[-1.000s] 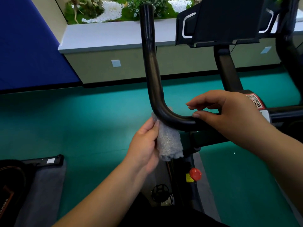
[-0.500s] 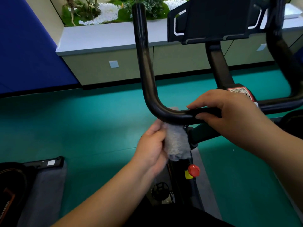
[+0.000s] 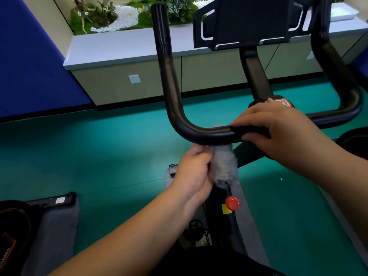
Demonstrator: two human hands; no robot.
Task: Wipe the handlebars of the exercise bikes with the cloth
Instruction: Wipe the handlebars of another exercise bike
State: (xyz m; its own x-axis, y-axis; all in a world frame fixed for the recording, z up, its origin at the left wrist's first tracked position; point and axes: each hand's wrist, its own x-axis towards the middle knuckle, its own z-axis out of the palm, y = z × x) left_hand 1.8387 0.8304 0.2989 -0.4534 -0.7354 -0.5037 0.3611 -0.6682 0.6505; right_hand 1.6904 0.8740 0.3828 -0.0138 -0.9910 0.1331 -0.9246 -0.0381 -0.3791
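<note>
A black U-shaped handlebar (image 3: 169, 86) of an exercise bike rises in front of me, its left arm upright and its crossbar running right. My left hand (image 3: 194, 172) is closed on a fluffy grey cloth (image 3: 224, 168) just under the crossbar, near the left bend; the cloth hangs down and a tuft shows behind the bar. My right hand (image 3: 278, 128) wraps the crossbar to the right of the cloth, thumb underneath. The handlebar's right arm (image 3: 336, 76) curves up at the frame's right edge.
A black tablet holder (image 3: 251, 20) stands on the stem behind the crossbar. A red knob (image 3: 232, 203) sits on the bike frame below. Another bike's base on a grey mat (image 3: 51, 226) lies lower left. A white ledge (image 3: 119, 48) with plants runs along the far wall above the green floor.
My left hand and the cloth have slid right along the underside of the bar, from the bend toward the crossbar's middle. My right hand stays on the crossbar. The view has shifted slightly.
</note>
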